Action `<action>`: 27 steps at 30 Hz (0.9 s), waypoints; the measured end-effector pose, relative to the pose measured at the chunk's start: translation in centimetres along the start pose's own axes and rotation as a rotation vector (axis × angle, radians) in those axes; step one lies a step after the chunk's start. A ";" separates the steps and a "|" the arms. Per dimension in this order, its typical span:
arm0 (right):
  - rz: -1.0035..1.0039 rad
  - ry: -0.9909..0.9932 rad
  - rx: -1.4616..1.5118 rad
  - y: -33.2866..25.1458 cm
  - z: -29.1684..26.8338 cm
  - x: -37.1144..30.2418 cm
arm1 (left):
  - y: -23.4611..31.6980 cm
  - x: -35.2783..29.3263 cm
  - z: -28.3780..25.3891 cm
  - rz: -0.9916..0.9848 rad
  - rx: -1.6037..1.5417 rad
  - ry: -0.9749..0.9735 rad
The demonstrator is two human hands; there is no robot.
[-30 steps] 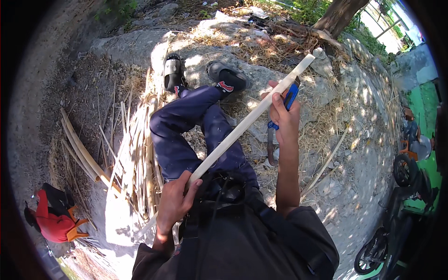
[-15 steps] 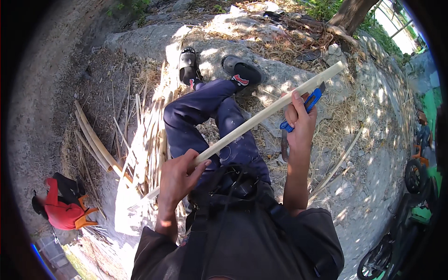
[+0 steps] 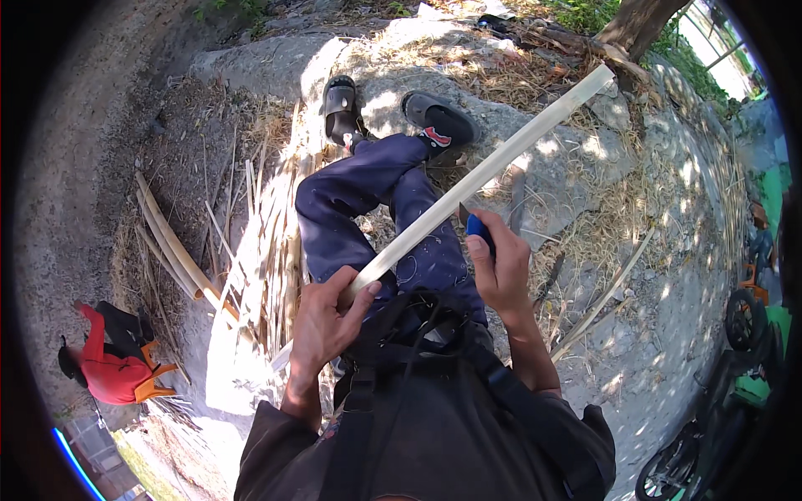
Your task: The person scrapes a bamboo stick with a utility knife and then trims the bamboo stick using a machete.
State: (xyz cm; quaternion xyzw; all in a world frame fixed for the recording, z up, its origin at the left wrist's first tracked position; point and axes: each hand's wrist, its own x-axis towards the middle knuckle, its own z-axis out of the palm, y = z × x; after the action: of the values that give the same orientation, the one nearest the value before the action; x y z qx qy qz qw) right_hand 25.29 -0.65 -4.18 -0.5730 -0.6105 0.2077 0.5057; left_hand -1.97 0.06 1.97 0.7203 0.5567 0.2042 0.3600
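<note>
A long pale strip, apparently split bamboo (image 3: 493,165), slants across my lap from lower left to upper right. My left hand (image 3: 328,320) grips it near its lower end, thumb on top. In my right hand (image 3: 503,267) is a blue utility knife (image 3: 479,227), held in closed fingers with the thumb along its side. Its dark blade (image 3: 464,214) points up beside the strip's lower edge; whether it touches the strip I cannot tell. Beneath the strip are my legs in dark blue trousers (image 3: 334,196), flecked with pale shavings.
Beside my left leg lies a pile of pale strips (image 3: 271,259), with thicker curved bamboo poles (image 3: 171,242) further left. More strips (image 3: 606,296) lie on the right. A person in red (image 3: 117,376) sits at far left. Motorbikes (image 3: 710,401) stand at far right, a tree trunk (image 3: 639,29) behind.
My right hand has let go of the strip's upper part and come down and left with the knife, to its middle. The strip's far end has swung upward. My left hand keeps its grip.
</note>
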 end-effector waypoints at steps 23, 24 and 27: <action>-0.227 -0.067 -0.117 -2.3 0.6 0.4 | 1.9 -1.0 1.3 0.048 -0.040 -0.066; -0.226 -0.065 -0.121 -2.2 0.5 0.5 | 2.0 -1.0 1.4 0.082 0.001 -0.030; -0.248 -0.041 -0.165 -2.1 0.2 0.9 | 2.4 -1.0 1.2 0.059 0.032 -0.055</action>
State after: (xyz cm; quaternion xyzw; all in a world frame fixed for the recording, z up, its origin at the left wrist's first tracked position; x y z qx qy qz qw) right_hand 24.27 -0.36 -2.17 -0.5285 -0.7019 0.1045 0.4659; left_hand 0.13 -1.50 3.09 0.7474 0.5284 0.1859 0.3572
